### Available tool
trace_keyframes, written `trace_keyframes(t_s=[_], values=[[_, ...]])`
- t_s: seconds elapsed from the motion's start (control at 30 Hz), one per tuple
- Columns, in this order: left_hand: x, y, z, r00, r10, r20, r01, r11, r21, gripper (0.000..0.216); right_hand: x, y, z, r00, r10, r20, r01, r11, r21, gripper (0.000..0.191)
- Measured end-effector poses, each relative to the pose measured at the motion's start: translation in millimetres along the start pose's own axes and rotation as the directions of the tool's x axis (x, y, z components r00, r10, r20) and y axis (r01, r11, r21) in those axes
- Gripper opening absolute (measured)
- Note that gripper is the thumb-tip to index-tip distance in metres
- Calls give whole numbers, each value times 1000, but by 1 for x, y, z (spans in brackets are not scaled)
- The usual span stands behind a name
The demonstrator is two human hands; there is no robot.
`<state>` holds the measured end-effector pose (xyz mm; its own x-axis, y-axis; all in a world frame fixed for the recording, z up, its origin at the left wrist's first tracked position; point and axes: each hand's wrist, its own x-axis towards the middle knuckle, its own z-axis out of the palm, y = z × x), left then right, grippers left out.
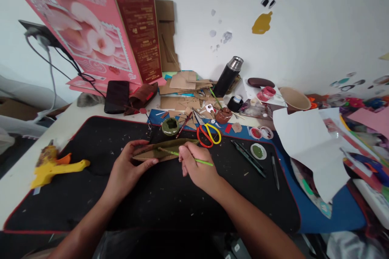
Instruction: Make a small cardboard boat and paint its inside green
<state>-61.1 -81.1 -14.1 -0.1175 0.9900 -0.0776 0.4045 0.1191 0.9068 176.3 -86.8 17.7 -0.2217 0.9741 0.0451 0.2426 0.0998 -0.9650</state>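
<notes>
Pinched at its left end by my left hand [132, 166] is a long, boat-shaped cardboard piece [170, 145], partly coated in dark green. My right hand [197, 164] grips a thin bright-green paintbrush [202, 162], and its bristle end rests on the inside of the cardboard. Just beyond the piece stands an open jar of dark green paint [170, 126]. Scissors with red and yellow handles [209, 135] lie behind my right hand. The jar's green-smeared lid [258, 151] sits off to the right.
A yellow glue gun [54, 166] lies at the left of the black mat [146, 206]. Behind are cardboard scraps [182, 81], a brown paint jar [223, 115], a black thermos [228, 77] and a tall pink box [100, 32]. White paper [310, 141] lies at the right, craft knives [249, 160] nearer.
</notes>
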Motion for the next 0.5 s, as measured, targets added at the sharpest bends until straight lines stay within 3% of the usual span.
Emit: trace_keyframes(t_s=[0.27,0.5], values=[[-1,2,0,1000,-8,14,9,1000,-26,70,8,-9,11,997,-72,39,71,997,24,40],[-2,-2,0,1000,7,16,-7,1000,-4,71,8,-12,7,997,-75,20,75,997,-3,42]])
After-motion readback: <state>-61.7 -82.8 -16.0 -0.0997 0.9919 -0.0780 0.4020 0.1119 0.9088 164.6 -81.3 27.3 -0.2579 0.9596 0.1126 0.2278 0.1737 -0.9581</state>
